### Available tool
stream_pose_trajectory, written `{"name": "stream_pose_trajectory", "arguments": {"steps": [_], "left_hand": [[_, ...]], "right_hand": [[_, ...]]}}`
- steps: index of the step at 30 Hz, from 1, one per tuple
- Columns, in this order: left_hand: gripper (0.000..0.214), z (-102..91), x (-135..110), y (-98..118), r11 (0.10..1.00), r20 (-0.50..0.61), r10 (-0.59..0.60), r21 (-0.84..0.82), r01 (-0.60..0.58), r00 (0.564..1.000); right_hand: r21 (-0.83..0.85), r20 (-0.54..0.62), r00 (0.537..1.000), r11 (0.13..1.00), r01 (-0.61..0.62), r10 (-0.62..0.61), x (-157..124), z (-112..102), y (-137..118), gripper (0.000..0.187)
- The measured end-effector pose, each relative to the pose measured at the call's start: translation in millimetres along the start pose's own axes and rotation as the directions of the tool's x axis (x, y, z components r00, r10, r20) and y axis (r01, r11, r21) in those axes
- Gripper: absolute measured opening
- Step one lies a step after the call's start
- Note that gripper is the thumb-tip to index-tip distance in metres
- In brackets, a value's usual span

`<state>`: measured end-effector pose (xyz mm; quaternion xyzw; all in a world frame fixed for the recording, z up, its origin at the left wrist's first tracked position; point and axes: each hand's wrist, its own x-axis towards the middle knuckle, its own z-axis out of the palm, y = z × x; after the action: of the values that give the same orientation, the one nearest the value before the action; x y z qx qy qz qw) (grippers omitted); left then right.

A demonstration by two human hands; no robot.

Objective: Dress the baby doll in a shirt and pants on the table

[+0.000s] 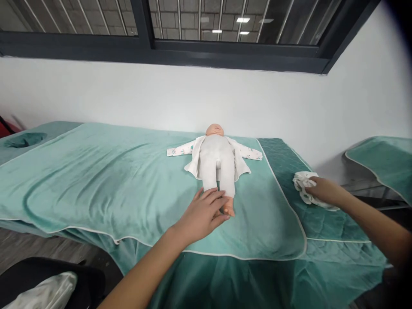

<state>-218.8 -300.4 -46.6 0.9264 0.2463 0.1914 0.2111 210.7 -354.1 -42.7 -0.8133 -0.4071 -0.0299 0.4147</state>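
Observation:
A baby doll (216, 154) lies on its back on the green blanket (106, 171), head toward the wall. Its body and legs are white cloth, and a white patterned baby jacket (242, 151) is on its arms, spread open at the front. My left hand (206, 211) rests over the doll's lower legs with fingers extended; one foot shows beside it and the other is mostly hidden. Off to the right, my right hand (322, 190) grips a bunched white printed baby garment (304, 183) lying on the darker green bed cover.
A padded bed with a face hole (25, 140) stretches left. The dark quilted cover (334, 223) shows at right, near another green-covered surface (386, 163). A white wall and barred window stand behind. At lower left, a black chair (86, 279) holds white cloth (51, 294).

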Motion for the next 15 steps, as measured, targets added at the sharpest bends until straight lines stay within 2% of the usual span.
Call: {"name": "stream_pose_trajectory", "arguments": {"steps": [1,3,4,5,6,8,9,10,12,15], "left_hand": [[0.044,-8.6,2.2,1.9,0.999,-0.006,0.004,-0.051,-0.005,1.000],[0.043,-24.4,8.0,4.6,0.981,-0.038,-0.018,-0.192,0.010,0.999],[0.042,-31.1,11.5,5.5,0.959,-0.048,-0.045,-0.280,0.030,0.998],[0.042,-37.0,15.0,6.3,0.926,-0.052,-0.078,-0.375,0.052,0.996],[0.044,-42.2,18.3,7.2,0.883,-0.047,-0.106,-0.463,0.072,0.993],[0.059,-51.7,22.7,9.9,0.803,-0.009,-0.118,-0.589,0.090,0.993],[0.069,-56.3,23.2,11.9,0.773,0.016,-0.103,-0.627,0.090,0.995],[0.076,-61.1,22.5,14.2,0.751,0.038,-0.087,-0.654,0.091,0.995],[0.077,-71.0,17.5,19.3,0.714,0.091,-0.056,-0.692,0.103,0.994],[0.078,-84.0,4.9,24.8,0.708,0.115,-0.027,-0.699,0.101,0.993]], "right_hand": [[0.008,0.163,0.987,1.000,0.009,-0.010,4.0,-3.9,-16.3,0.021],[0.062,0.443,0.896,0.998,-0.004,-0.024,5.5,-14.2,-57.2,0.014],[0.130,0.679,0.733,0.989,-0.072,-0.036,2.6,-20.4,-81.7,0.008],[0.211,0.795,0.600,0.968,-0.135,-0.089,-2.4,-26.6,-108.0,0.012],[0.256,0.845,0.520,0.949,-0.183,-0.128,-9.2,-32.5,-135.2,0.017],[0.329,0.864,0.456,0.925,-0.190,-0.214,-25.9,-41.3,-187.0,0.022],[0.373,0.857,0.437,0.913,-0.164,-0.272,-34.6,-43.7,-209.1,0.024],[0.434,0.829,0.447,0.890,-0.138,-0.335,-42.8,-44.7,-227.6,0.021],[0.527,0.746,0.524,0.846,-0.086,-0.411,-56.1,-43.8,-252.6,0.014],[0.626,0.606,0.678,0.775,-0.083,-0.417,-63.9,-41.0,-265.5,0.013]]}}
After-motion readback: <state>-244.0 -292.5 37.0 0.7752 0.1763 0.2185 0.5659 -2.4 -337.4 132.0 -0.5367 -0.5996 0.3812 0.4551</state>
